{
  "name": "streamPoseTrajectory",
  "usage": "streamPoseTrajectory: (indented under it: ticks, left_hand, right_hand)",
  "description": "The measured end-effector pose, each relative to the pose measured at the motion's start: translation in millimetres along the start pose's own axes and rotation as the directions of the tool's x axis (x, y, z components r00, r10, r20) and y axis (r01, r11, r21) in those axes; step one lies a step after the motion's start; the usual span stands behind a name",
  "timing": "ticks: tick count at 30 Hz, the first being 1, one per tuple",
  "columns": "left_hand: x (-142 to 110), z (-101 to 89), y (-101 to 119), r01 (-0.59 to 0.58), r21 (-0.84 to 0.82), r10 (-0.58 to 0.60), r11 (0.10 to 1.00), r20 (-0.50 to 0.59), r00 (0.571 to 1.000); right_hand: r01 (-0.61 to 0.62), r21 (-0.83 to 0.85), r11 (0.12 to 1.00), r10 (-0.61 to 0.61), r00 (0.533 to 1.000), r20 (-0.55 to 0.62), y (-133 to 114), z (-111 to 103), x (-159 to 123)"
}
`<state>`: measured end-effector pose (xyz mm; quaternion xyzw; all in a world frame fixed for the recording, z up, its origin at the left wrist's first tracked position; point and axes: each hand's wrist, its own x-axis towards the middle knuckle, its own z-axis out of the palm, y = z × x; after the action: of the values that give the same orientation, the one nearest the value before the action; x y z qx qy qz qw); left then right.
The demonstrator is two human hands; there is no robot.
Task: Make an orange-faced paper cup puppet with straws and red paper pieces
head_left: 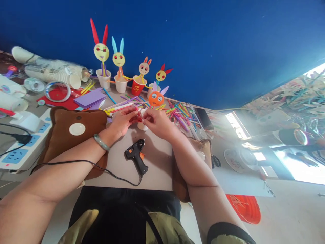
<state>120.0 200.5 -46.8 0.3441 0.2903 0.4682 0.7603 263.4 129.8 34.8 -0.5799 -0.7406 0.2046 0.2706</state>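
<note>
Red craft piece [138, 117]: small, pinched between both hands at table centre, directly over a small white paper cup [142, 126] that sits just behind the fingertips. Exact shape of the red piece unreadable, mostly covered by fingers.

Left to right:
- Far left: white power strip [22, 149] with blue sockets, black plug in it. Behind it, stacked white paper cups [54, 73] lying on their side, tape rolls near them.
- Brown cushion [73, 135] under the left forearm, white round patch on top.
- Purple paper sheets [90, 98] behind the cushion, on red paper.
- Left hand [122, 122]: fingers curled in, thumb and fingertips closed on the red piece. Green bangle on the wrist.
- Black glue gun [135, 156] lies on the table between the forearms, near the hands but not touched; its cord runs left under the left arm.
- Back row against the blue wall: four rabbit-eared figures [119, 64] standing in cups, three white and one red. Orange-faced figure [156, 98] just behind the hands.
- Right hand [158, 123]: fingers bent, tips gripping the red piece from the right side, touching the cup.
- Coloured sticks [181, 115] scattered right of the hands.
- Second brown cushion under the right forearm.
</note>
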Motion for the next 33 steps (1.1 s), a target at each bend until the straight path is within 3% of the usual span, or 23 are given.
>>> streamPoseTrajectory:
  ticks: [8,16,22,27,33]
  left_hand:
    - [1,-4.8,0,0.010,0.017,-0.010,1.000,-0.008,1.000]
    - [-1,-1.4,-1,0.017,0.006,-0.017,1.000,0.056,0.998]
    - [-3,1.7,-2,0.035,0.003,-0.035,0.999,0.052,0.998]
    - [-3,2.5,-3,0.033,0.000,-0.033,0.999,0.052,0.998]
    - [2,-1.4,-9,0.039,-0.025,-0.037,0.999,0.094,0.995]
  right_hand:
    - [0.028,-0.112,0.993,-0.024,0.999,0.036,-12,10,-6]
    - [0.026,-0.082,0.996,-0.023,0.999,0.036,-5,-4,-5]
    - [0.038,-0.112,0.993,-0.044,0.998,-0.050,-5,-12,-6]
    - [0.032,-0.079,0.996,-0.043,0.990,-0.136,2,-2,2]
    - [-0.030,0.014,0.999,0.032,0.986,-0.161,10,7,16]
